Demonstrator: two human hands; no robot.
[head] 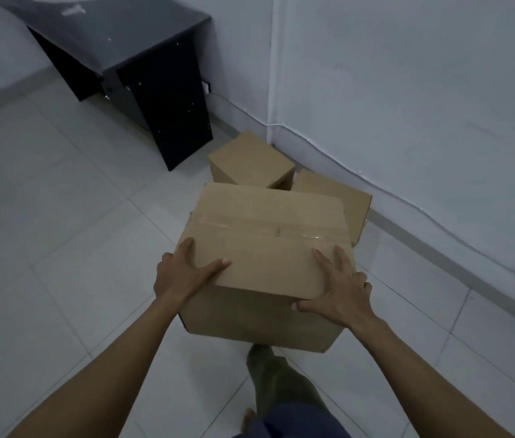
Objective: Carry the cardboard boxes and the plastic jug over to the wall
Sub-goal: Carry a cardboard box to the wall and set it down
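1. Head view, grip: the large cardboard box (268, 235) was clamped between both hands at its near top corners. The left hand (183, 273) had its thumb laid across the lid and its fingers down the left side. The right hand (341, 289) spread its fingers over the lid and the right edge, with its thumb on the front face.
2. Handling: the box looked stiff and square, with its lid taped shut. Its weight could not be told. Plain cardboard gives fair friction, but a grip so high on the sides could slip, so a hold under the bottom edges would likely be safer.
3. Position: the box appeared to be held clear of the floor (60, 216), above the person's leg (281, 384) and just short of the wall (407, 90).
4. Other task things: a far small box (249, 159) and a near small box (341, 197) sat side by side on the floor against the wall. The plastic jug was not in view.
5. Room: the floor was pale, smooth tile and level for setting the box down. A thin cable (313, 143) ran along the wall's base. A dark desk (142, 74) stood in the corner, near the far small box.
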